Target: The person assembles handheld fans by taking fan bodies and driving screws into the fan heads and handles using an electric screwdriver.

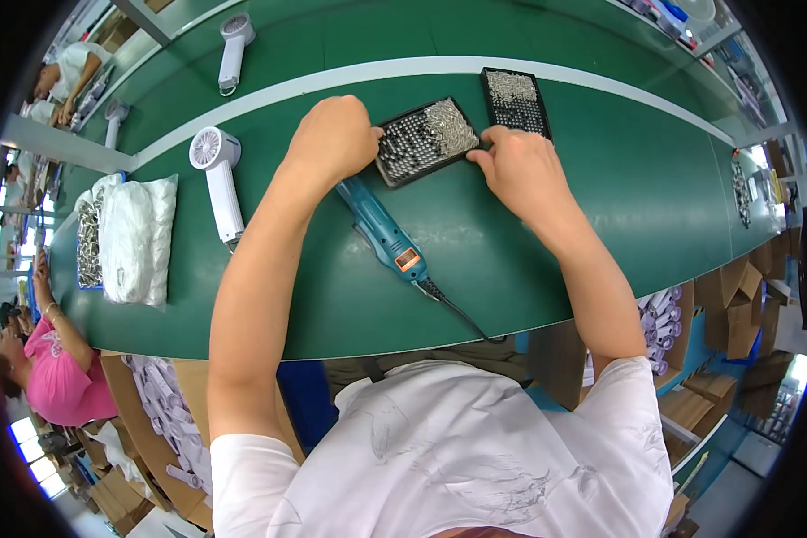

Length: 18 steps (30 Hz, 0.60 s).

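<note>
Both of my hands grip a black tray (pixel 435 169) of small metal screws, which sits tilted in plan on the green worktable. My left hand (pixel 334 134) is closed at the tray's left edge, its fingertips mostly hidden. At the right corner, the thumb and fingers of my right hand (pixel 522 169) pinch the rim. Loose screws heap toward the tray's right side, while rows of them show on the left. A second black screw tray (pixel 487 94) lies just behind my right hand. Below my left hand rests a teal electric screwdriver (pixel 384 231), its tip end hidden and its cord running toward me.
A white handheld fan (pixel 224 193) lies left of my left forearm; another fan (pixel 232 56) is farther back beyond a white strip. Plastic bags (pixel 139 240) sit beside a bin of metal parts (pixel 90 240). Boxes of pale parts (pixel 157 394) stand below the table edge. A person in pink (pixel 63 381) is at left.
</note>
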Motion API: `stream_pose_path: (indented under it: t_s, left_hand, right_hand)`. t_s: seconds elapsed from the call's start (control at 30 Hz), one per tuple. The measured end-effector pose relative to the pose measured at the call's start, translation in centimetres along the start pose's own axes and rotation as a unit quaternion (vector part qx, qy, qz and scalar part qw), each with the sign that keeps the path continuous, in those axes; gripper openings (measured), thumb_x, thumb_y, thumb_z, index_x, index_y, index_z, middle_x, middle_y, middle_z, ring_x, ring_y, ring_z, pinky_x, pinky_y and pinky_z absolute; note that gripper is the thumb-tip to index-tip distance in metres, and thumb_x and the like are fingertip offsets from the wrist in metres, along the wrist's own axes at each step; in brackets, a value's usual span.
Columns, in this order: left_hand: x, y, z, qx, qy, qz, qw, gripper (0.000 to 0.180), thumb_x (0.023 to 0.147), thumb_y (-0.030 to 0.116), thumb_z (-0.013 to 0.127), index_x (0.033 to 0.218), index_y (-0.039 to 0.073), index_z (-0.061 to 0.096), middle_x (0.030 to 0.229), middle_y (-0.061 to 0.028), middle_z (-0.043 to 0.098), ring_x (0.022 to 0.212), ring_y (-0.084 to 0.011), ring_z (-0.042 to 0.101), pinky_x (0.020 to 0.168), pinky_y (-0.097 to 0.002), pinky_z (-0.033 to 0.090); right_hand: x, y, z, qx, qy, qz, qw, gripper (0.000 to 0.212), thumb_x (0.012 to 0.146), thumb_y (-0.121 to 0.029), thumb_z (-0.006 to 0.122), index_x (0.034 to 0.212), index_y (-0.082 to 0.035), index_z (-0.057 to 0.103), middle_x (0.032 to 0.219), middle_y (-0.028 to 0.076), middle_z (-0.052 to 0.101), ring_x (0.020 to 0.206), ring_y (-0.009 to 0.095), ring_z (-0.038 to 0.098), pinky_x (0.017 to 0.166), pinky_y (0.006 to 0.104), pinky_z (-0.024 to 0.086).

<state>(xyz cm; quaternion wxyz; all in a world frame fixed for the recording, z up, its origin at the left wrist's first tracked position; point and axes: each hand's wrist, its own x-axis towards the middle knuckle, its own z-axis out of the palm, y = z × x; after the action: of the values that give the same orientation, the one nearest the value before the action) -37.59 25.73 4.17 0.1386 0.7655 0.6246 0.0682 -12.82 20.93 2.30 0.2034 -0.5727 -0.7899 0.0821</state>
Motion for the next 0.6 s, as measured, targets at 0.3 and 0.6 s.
stream_pose_path:
  t_s: [0.3,0.6]
  left_hand:
    - [-2.4,1.9,1.1,0.040,-0.028,0.031,0.998,0.024,0.081,0.020,0.069,0.078,-0.003,0.073,0.084,-0.0247,0.071,0.085,-0.0423,0.070,0.081,-0.0496,0.057]
    - [-5.7,2.9,0.6,-0.112,0.012,0.088,0.990,0.018,0.086,0.015,0.069,0.082,-0.002,0.075,0.081,-0.0181,0.069,0.082,-0.0397,0.067,0.078,-0.0485,0.053]
  right_hand:
    - [-1.3,-2.2,1.2,0.052,0.043,-0.046,0.997,0.022,0.094,-0.011,0.057,0.104,0.006,0.066,0.084,0.025,0.069,0.078,0.043,0.068,0.074,0.0505,0.055]
    - [-0.8,-0.3,0.1,0.003,0.101,-0.072,0.992,0.023,0.094,-0.006,0.060,0.113,0.003,0.067,0.088,0.020,0.071,0.079,0.038,0.069,0.071,0.0458,0.056]
